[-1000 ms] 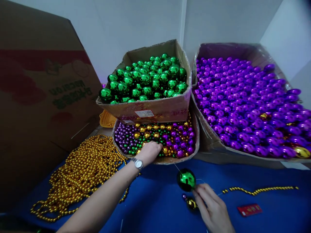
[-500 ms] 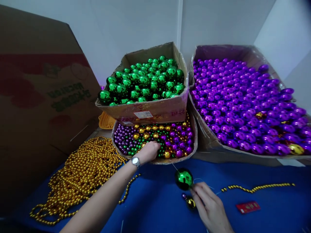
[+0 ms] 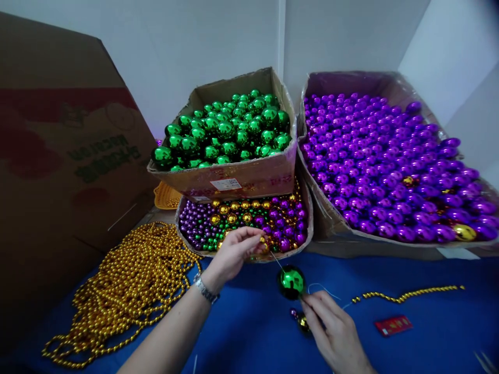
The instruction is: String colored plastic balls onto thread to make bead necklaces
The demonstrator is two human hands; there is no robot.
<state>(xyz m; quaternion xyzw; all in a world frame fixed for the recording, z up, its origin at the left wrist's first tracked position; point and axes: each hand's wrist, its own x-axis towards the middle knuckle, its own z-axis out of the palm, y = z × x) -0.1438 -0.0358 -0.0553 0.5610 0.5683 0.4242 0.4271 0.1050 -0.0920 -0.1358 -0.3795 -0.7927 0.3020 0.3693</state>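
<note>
My left hand (image 3: 237,250), with a watch on the wrist, pinches a small gold bead (image 3: 262,240) over the front rim of the low box of mixed beads (image 3: 195,223). A thin needle or stiff string end (image 3: 276,259) rises from a large shiny green ball (image 3: 291,282) toward that bead; I cannot tell whether they touch. My right hand (image 3: 329,319) is closed at the lower right of the green ball, fingertips gripping it or its string. Below hang a small purple bead (image 3: 293,312) and a gold ball (image 3: 303,323), partly hidden by my right fingers.
A box of green balls (image 3: 222,182) stands above the mixed beads. To the right is a large box of purple balls (image 3: 331,213). Gold bead strands (image 3: 136,280) are heaped at left beside a tall carton (image 3: 70,182). A red packet (image 3: 393,325) and short gold strand (image 3: 405,297) lie right.
My left hand has come up out of the mixed beads and moved toward the needle, now with a gold bead in its fingertips. My right hand stays at the green ball.
</note>
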